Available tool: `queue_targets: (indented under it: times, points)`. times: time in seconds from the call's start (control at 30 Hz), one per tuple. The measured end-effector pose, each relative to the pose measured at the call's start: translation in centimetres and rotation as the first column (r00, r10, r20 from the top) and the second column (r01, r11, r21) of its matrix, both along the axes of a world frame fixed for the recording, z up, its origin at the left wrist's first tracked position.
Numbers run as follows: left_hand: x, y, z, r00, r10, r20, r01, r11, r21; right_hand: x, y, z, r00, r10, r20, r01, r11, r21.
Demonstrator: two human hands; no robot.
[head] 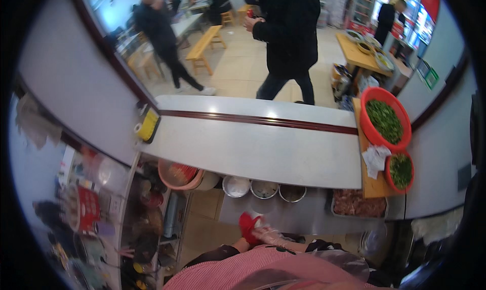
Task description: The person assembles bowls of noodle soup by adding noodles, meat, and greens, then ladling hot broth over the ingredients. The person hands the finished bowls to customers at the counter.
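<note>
My left hand (pixel 249 228) wears a red glove or holds a red cloth; blur hides which. My right hand (pixel 267 233), in a clear plastic glove, touches it just in front of my checked apron (pixel 235 267). The finger positions are blurred. Beyond them, three round metal bowls stand in a row on a steel surface: one with white contents (pixel 236 186), one with pale contents and dark bits (pixel 264 189), and one with brownish contents (pixel 292 193). A tray of raw meat (pixel 359 204) lies to the right.
A white counter (pixel 250 149) spans the front. Red basins of chopped greens (pixel 385 121) (pixel 400 171) and crumpled paper (pixel 375 159) sit at right. Cluttered shelves (pixel 152 221) stand left. Beyond the counter, people (pixel 292 35) stand near a wooden bench (pixel 205 43).
</note>
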State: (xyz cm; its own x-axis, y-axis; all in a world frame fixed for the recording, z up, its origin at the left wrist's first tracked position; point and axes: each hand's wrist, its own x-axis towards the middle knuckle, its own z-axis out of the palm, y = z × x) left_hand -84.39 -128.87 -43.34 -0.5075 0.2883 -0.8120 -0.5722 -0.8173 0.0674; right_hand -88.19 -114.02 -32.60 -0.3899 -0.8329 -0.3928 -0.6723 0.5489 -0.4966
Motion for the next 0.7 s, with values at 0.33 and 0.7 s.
queue_targets:
  times: [0.33, 0.7]
  points:
    - [2.5, -7.1, 0.8, 0.984, -0.176, 0.035, 0.16, 0.949, 0.273, -6.2, 13.1, 2.5, -0.404, -0.727, 0.555, 0.883, -0.152, 0.444]
    - [3.7, -7.5, 1.8, 0.944, -0.248, 0.218, 0.28, 0.951, -0.129, -8.0, 14.3, 3.3, 0.029, -0.999, 0.02, 0.886, 0.016, -0.463]
